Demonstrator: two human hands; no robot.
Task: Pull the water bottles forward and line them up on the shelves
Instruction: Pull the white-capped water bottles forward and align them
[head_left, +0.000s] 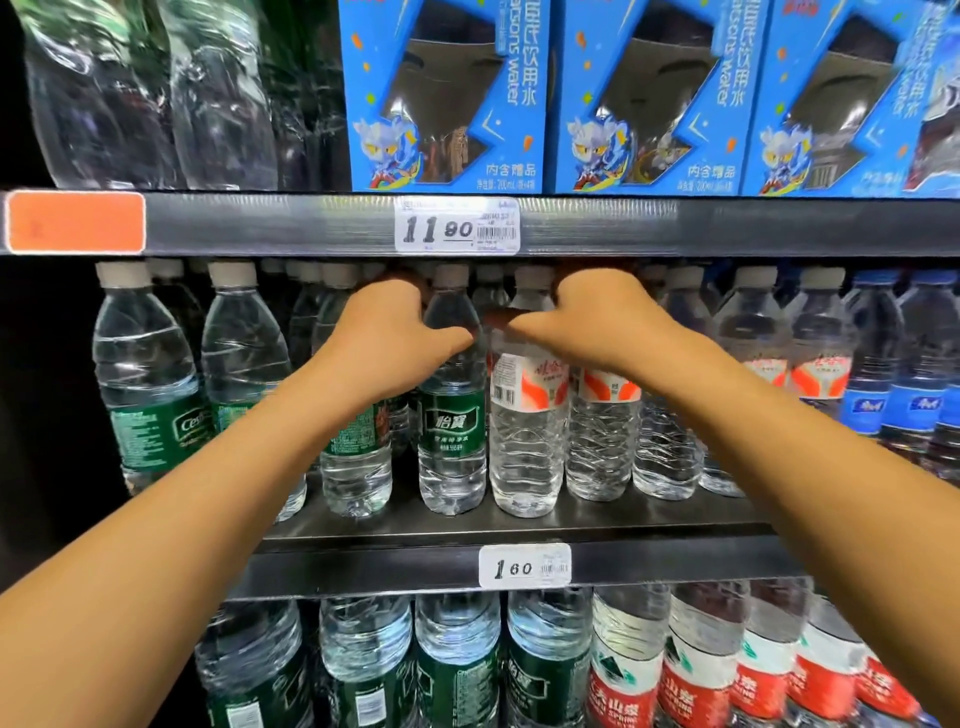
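Two hands reached into the middle shelf (519, 525) over the front row of upright bottles. The left hand (387, 332) curled round the neck of a green-label bottle (453, 410), thumb across its shoulder; the right hand (597, 317) curled over a red-label bottle (602, 431), its fingertips hidden behind, so that grip's hold could not be told for certain. Both bottles stood directly beneath their hands, long axes vertical, set back from the shelf lip; the pull would likely run straight toward the person.

Clear water bottles (453, 415) with green, red and blue labels stand upright, crowded along the middle shelf (467, 525).
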